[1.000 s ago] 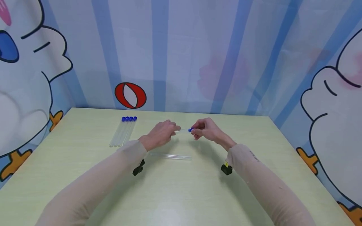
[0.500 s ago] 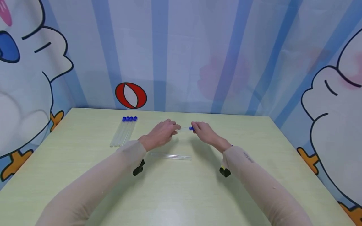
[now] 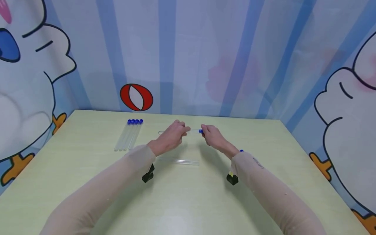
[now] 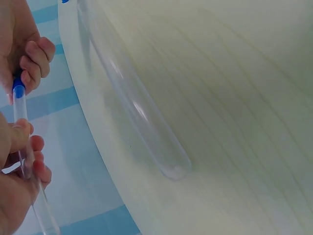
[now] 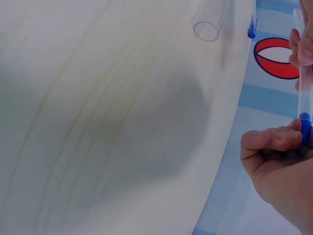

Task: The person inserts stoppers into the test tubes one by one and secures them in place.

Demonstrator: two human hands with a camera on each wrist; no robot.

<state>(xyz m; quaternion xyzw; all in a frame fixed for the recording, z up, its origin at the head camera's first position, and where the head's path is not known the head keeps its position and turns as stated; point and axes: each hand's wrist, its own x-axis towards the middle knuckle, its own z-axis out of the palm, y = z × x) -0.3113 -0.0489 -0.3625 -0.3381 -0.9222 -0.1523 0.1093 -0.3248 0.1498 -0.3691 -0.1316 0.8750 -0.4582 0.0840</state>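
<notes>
My left hand [image 3: 173, 135] grips a clear test tube [image 3: 195, 131] by its middle, with the tube's rounded end sticking out past the hand on the left. At the tube's other end sits a blue stopper [image 5: 305, 131], which the curled fingers of my right hand [image 3: 215, 139] pinch. In the left wrist view the stopper's narrower part [image 4: 18, 91] shows inside the tube mouth. The held tube is roughly level above the table. Below the hands, another clear test tube [image 3: 186, 162] lies on the table, its open end [image 5: 206, 31] facing right.
Several test tubes [image 3: 128, 135] with blue stoppers lie side by side at the back left of the table [image 3: 188, 202]. A small blue thing [image 3: 242, 150] shows beside my right cuff, mostly hidden. Behind the table hangs a printed curtain [image 3: 191, 65].
My right fingers have curled further around the stopper, and the right wrist has turned. Both hands sit slightly higher and further right, and more of the tube's rounded end shows left of my left hand.
</notes>
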